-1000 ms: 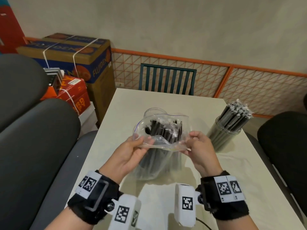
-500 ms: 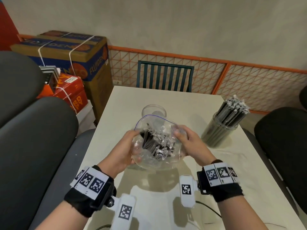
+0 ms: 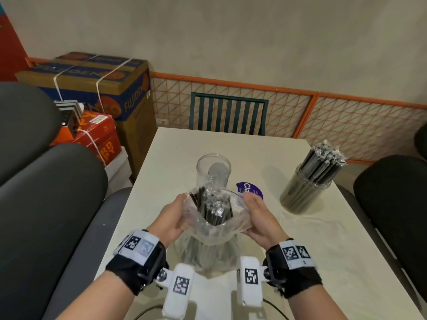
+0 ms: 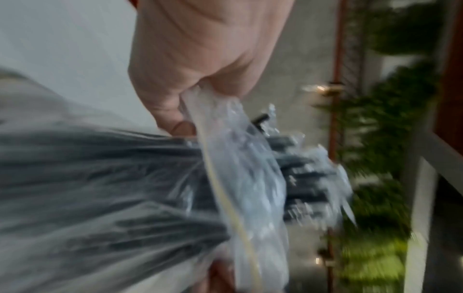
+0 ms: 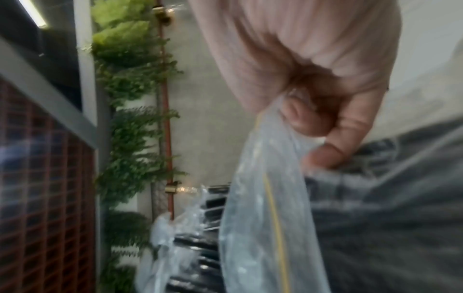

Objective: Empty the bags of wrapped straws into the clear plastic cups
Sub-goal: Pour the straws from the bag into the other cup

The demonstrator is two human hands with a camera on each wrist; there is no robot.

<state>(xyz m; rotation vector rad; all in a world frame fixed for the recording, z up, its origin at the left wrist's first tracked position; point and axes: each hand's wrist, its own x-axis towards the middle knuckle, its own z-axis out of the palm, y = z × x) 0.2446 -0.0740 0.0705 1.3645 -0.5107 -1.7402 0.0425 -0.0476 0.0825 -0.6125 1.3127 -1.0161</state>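
Note:
A clear plastic bag [image 3: 209, 236] of black wrapped straws [image 3: 211, 204] is held between both hands above the near middle of the white table [image 3: 335, 250]. My left hand [image 3: 169, 219] pinches the left side of its open mouth, and my right hand [image 3: 258, 218] pinches the right side. The straw tips stick out of the mouth, tilted away toward an empty clear cup [image 3: 213, 172] just beyond. The wrist views show the bag [image 4: 240, 178] [image 5: 265, 218] pinched by each hand's fingers [image 4: 175, 111] [image 5: 325, 150]. A second clear cup [image 3: 307, 192], full of straws, stands at the right.
A purple label [image 3: 250, 191] lies on the table behind my right hand. Dark padded seats [image 3: 46, 204] flank the table on both sides. A green chair [image 3: 227, 114] stands at the far end. Cardboard boxes [image 3: 97, 88] are stacked at the back left.
The bag has gone from standing on the table to being lifted and tipped, mouth pointing away toward the empty cup. Both hands slid down its rim and the straws now poke out.

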